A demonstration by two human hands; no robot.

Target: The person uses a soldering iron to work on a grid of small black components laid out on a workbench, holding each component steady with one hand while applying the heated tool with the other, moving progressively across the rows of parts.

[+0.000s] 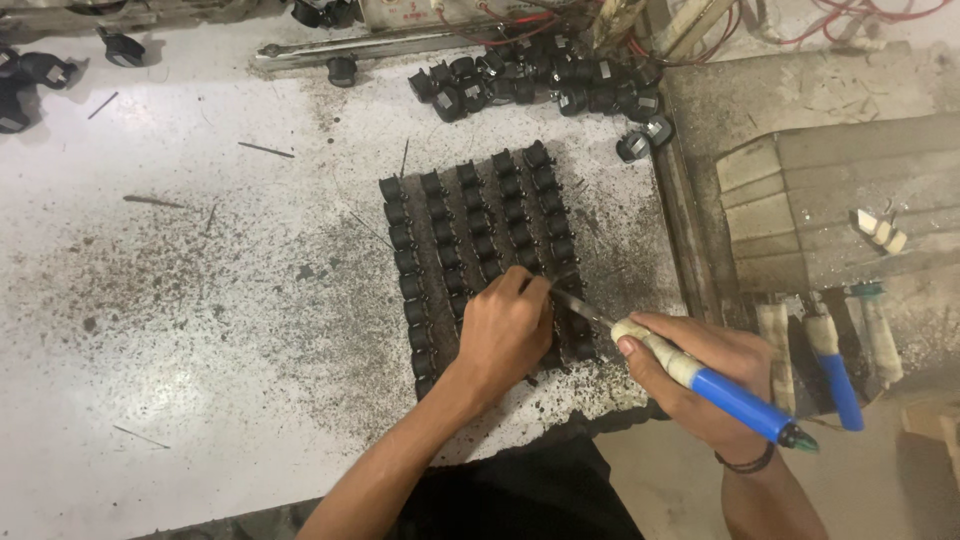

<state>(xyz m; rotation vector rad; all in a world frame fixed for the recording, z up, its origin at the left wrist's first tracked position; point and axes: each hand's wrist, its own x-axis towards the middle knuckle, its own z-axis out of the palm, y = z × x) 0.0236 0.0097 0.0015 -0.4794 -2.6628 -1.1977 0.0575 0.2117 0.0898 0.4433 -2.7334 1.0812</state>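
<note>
Lower right of frame: right hand (700, 375) clasps one blue-handled, tape-wrapped soldering iron (690, 372), long axis diagonal, tip pointing upper left toward five columns of small black plastic components (470, 235), where left hand's (505, 335) fingers pinch one.

The tabletop (180, 300) is showing white, peppered with dark grey specks (densest toward its right edge). Black parts (470, 220) are lying in rows on a dark mat. The iron (700, 380) is wearing a blue handle with a cream wrap. Red wires (860, 20) are trailing at the far right corner.
</note>
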